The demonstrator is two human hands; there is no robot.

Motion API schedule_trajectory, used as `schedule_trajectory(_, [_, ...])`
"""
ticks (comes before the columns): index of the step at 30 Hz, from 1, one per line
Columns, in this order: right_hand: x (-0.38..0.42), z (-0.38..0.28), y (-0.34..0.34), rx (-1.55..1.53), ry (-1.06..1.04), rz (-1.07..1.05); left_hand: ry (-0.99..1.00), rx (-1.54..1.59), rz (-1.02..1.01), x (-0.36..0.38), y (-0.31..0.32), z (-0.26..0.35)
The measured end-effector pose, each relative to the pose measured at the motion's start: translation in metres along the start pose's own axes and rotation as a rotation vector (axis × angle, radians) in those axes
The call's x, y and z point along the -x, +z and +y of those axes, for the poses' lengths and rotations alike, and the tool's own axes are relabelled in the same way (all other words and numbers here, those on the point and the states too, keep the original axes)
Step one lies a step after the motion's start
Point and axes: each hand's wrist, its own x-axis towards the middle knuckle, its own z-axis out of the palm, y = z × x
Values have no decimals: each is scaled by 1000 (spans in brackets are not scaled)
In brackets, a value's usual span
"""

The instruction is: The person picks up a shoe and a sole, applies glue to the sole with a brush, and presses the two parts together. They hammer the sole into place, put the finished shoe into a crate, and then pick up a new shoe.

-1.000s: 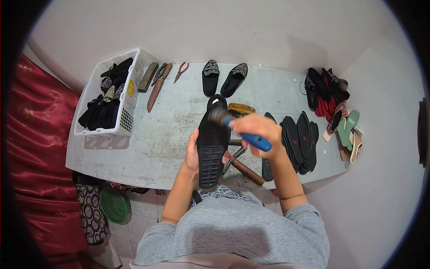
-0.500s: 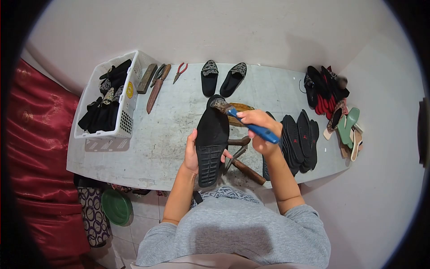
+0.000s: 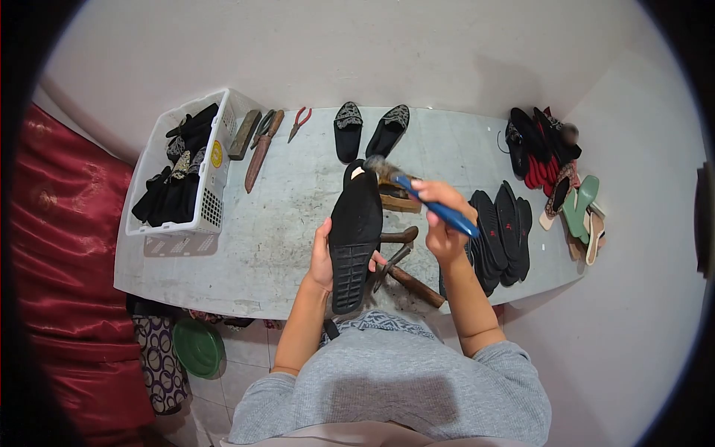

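Observation:
My left hand is wrapped round the lower part of a black shoe, whose ridged sole faces up and whose far end points away from me. A small pale patch shows near that far end. My right hand grips the blue handle of a brush. The bristles are beside the shoe's far end, slightly blurred. Behind the brush lies a yellow-brown wooden block or box, partly hidden. A hammer and other tools rest just right of the shoe.
On the table, a white basket of black shoes stands left, near a sheathed knife and red-handled pliers. Two patterned shoes stand at the back. Black soles and green shoe pieces lie right.
The brush in my right hand has moved right, off the shoe's far end, uncovering the pale patch there. My left hand still holds the shoe.

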Motion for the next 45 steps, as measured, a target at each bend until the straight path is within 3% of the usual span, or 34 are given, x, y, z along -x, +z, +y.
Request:
schedule_trajectory(2, [-2,-12,-3,-61,11,-78,-40,4,29,-1,-1,-1])
schedule_trajectory(4, [-2,-16,0,102,-103,-281,-34,13,33,-1,5,-2])
schedule_trajectory(10, [-5,-11,-3,224,-63,-161,-28,-8,41,-1,2,-3])
schedule_trajectory(12, [-2,-16,-3,-29,-54,-192,-27,-7,36,0,3,-3])
schedule_trajectory(14, [-1,-17,1,28,-77,-240,32,-40,-3,2,8,-3])
schedule_trajectory(18, [-3,-7,0,225,-69,-178,-33,-40,30,2,2,-1])
schedule_trajectory(20, [1,-1,-4,100,123,-61,-20,-36,31,2,0,-1])
schedule_trajectory(22, [-1,-6,-1,64,42,-70,-26,-21,50,2,-3,-2])
schedule_trajectory(25, [-2,-17,9,187,-46,-285,-24,24,76,0,8,-1])
schedule_trajectory(45, [8,-12,10,300,-11,-179,-39,-66,85,2,-2,0])
